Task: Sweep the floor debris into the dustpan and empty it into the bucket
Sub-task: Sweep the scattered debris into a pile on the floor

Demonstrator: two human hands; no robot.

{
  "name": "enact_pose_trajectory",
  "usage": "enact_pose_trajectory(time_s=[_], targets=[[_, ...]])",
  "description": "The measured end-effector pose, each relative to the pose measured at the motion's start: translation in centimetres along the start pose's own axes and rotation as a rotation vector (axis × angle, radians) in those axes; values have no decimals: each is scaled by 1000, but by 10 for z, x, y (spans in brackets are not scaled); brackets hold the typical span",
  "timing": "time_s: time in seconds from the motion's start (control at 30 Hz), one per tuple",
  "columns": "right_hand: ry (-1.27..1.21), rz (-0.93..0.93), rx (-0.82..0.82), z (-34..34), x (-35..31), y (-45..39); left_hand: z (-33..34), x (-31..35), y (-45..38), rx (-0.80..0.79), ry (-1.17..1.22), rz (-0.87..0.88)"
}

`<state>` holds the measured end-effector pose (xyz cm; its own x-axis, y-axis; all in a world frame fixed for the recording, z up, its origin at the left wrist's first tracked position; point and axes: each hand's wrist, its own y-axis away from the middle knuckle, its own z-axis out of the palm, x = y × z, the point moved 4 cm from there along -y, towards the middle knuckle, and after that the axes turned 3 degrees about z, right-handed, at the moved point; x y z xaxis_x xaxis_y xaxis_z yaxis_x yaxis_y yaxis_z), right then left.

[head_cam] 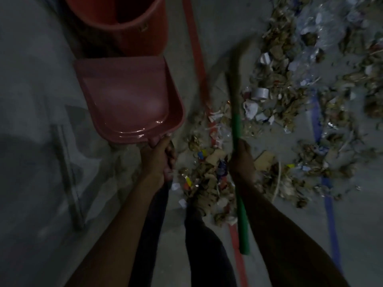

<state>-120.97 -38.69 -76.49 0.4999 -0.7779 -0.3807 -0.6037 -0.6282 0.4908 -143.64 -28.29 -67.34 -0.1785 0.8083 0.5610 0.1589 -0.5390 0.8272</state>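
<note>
left hand (158, 157) gripped dustpan (128, 98) handle, pan empty, bucket (124, 21) at 12 o'clock | right hand (241, 158) gripped broom (237, 125), long axis 12-to-6 | debris (209, 183) between hands, spreading toward 2 o'clock, nearer right hand

Dim industrial interior, likely warehouse or workshop: bare grey concrete floor (37, 83), painted red lane stripe (195, 48) and blue lane stripe (329, 204), wide litter of paper, foil and plastic scraps (290, 96).

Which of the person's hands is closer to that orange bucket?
Left. The left hand holds the dustpan just below the bucket; the right hand grips the broom farther right.
</note>
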Motion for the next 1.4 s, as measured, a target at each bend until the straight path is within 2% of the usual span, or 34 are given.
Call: enact_pose_trajectory(time_s=[0.17,0.23,0.3,0.47,0.6,0.7,0.9,1.07,1.2,1.3,1.4], targets=[[126,-305,-239,31,7,47,-15,-43,41,50,30,-4],[204,-342,-342,46,18,50,-24,-64,46,62,32,-39],[268,-284,-388,65,39,51,-37,-82,43,77,70,-47],[224,-116,-174,80,89,48,-82,-115,34,134,104,-54],[156,-115,-6,70,101,56,-113,-128,31,202,116,-50],[130,-175,41,71,97,66,-128,-134,33,219,147,-77],[46,-368,-97,103,60,90,-153,-134,43,183,198,-33],[58,-502,-216,134,-8,115,-181,-129,52,129,221,3],[86,-617,-276,169,-77,109,-200,-118,48,173,231,32],[114,-591,-322,191,-120,94,-210,-117,46,174,210,45],[139,-446,-406,205,-135,84,-216,-122,49,165,189,46]])
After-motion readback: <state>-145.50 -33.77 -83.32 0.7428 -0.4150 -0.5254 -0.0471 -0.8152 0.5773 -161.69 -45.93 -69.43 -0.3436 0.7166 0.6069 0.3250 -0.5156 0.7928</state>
